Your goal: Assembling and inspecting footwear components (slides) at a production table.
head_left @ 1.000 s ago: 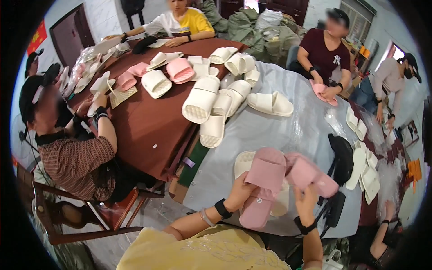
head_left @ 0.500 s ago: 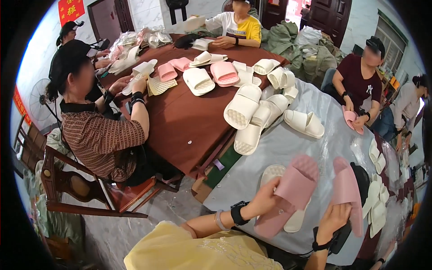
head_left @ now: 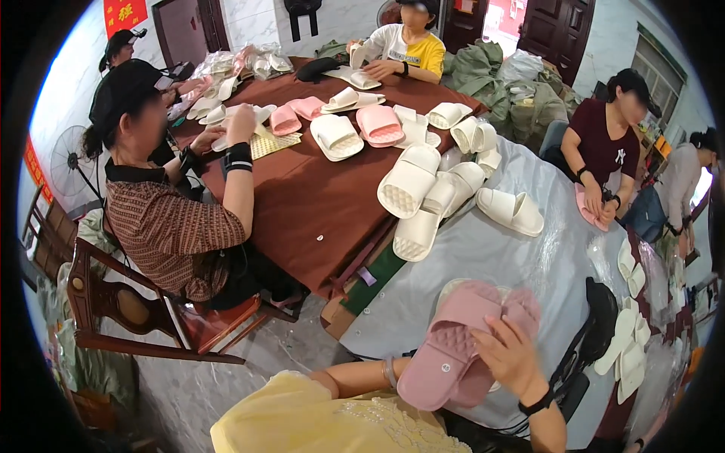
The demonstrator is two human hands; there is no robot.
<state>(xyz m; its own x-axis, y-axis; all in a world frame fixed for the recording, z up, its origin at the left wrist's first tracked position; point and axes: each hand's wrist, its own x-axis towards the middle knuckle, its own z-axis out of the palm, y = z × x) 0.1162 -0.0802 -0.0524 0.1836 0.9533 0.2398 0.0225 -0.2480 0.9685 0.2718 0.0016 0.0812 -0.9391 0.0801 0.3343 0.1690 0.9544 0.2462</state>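
Just above the near edge of the grey-covered table, two pink slippers (head_left: 445,343) lie one over the other at an angle. The upper one has a small round white sticker on its quilted footbed. My right hand (head_left: 510,359) is closed at the side of the pair, its fingers over the edge. From the lower left my left forearm (head_left: 351,379) reaches behind the pair, which hides my left hand and its fingers. A white slipper (head_left: 448,290) lies beneath, mostly covered.
White slippers (head_left: 423,192) spread across the join of the brown table (head_left: 302,219) and the grey cover (head_left: 468,257). A black pouch (head_left: 602,317) with cords lies to the right. Co-workers sit around. A wooden chair (head_left: 151,317) stands left.
My right hand has brought its pink slipper leftward against the other one. The two, apart before, now overlap. My left hand has gone from sight behind them.
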